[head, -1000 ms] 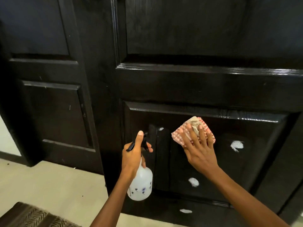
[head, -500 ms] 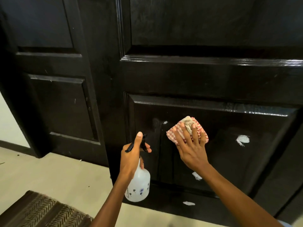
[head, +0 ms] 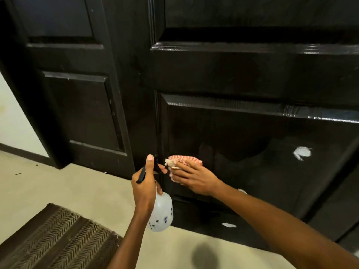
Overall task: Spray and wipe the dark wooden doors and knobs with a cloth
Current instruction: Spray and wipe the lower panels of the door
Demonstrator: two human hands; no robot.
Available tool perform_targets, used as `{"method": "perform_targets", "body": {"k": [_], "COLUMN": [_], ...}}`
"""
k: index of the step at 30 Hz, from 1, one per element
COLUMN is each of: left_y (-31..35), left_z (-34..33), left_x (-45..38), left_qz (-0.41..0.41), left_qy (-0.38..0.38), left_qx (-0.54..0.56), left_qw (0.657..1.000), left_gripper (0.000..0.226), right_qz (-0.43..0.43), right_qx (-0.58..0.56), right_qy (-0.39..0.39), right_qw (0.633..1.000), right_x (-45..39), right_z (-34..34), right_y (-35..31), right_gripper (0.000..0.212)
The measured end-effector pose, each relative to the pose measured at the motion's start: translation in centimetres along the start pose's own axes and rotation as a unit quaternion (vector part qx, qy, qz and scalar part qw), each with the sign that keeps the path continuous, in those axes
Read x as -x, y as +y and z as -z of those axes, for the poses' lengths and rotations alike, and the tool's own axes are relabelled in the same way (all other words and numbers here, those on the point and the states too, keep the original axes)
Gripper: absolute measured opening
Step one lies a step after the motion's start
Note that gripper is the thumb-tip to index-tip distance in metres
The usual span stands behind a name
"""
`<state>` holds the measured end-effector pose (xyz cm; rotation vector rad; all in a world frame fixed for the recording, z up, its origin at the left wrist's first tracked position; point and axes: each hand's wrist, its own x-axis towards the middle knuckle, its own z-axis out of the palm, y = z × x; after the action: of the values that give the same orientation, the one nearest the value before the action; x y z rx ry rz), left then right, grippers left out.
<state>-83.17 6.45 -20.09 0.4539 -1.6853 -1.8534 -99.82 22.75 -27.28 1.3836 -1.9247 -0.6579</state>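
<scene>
Right hand (head: 194,178) lies flat on the cloth (head: 184,162), fingers straight and spread, pressing it against the right door (head: 252,74). Cloth is red-and-white checked, bunched, with a pale frayed bit sticking out at its left end. It sits at the lower-left corner of the door's bottom recessed panel, just beside the panel's left moulding.

Left hand (head: 144,183) grips the spray bottle (head: 162,214) by the neck, fingers curled round it, thumb pointing up, one fingertip on the black trigger. Bottle is translucent white with small dark dots, hanging below the hand, roughly upright, nozzle toward the door. It's just left of the cloth, not touching it.

White foam spots on the right door: one at the right of the bottom panel (head: 302,152), one low on the bottom rail (head: 228,225), one partly hidden behind the right forearm. Panel surface between them looks glossy with a faint streaked patch.

Left door (head: 77,103) stands beside it, set further back, also dark and panelled. No knobs in view.

Floor (head: 58,187) is pale beige. Brown herringbone mat (head: 54,239) at bottom left. White wall with dark skirting at far left.
</scene>
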Motion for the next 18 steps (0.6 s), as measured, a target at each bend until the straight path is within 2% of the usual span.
{"method": "perform_targets", "body": {"k": [3, 5, 8, 10, 15, 18], "left_y": [-0.1, -0.2, -0.2, -0.2, -0.6, -1.2], "left_z": [-0.3, -0.3, 0.3, 0.5, 0.1, 0.0], "left_x": [0.7, 1.2, 1.6, 1.4, 0.7, 0.6], "left_qz": [0.011, 0.011, 0.011, 0.015, 0.051, 0.083], "left_qy": [-0.020, -0.026, -0.032, -0.034, -0.035, -0.009], "left_qx": [0.010, 0.010, 0.002, -0.007, -0.043, -0.053], "left_qw": [1.000, 1.000, 0.999, 0.999, 0.997, 0.995], "left_gripper": [0.066, 0.066, 0.067, 0.068, 0.075, 0.074], "right_qz": [-0.040, -0.100, -0.241, -0.298, -0.252, -0.177], "right_qx": [0.008, 0.008, 0.004, 0.009, 0.028, 0.029], "right_qy": [0.011, 0.062, 0.158, 0.188, 0.151, 0.138], "right_qw": [0.999, 0.993, 0.958, 0.936, 0.956, 0.974], "right_x": [1.2, 0.8, 0.9, 1.3, 3.0, 5.2], "right_z": [0.2, 1.7, 4.8, 6.1, 4.3, 1.6], "right_y": [0.4, 2.0, 5.4, 7.2, 5.7, 3.6], "right_gripper": [0.072, 0.070, 0.058, 0.055, 0.059, 0.061]}}
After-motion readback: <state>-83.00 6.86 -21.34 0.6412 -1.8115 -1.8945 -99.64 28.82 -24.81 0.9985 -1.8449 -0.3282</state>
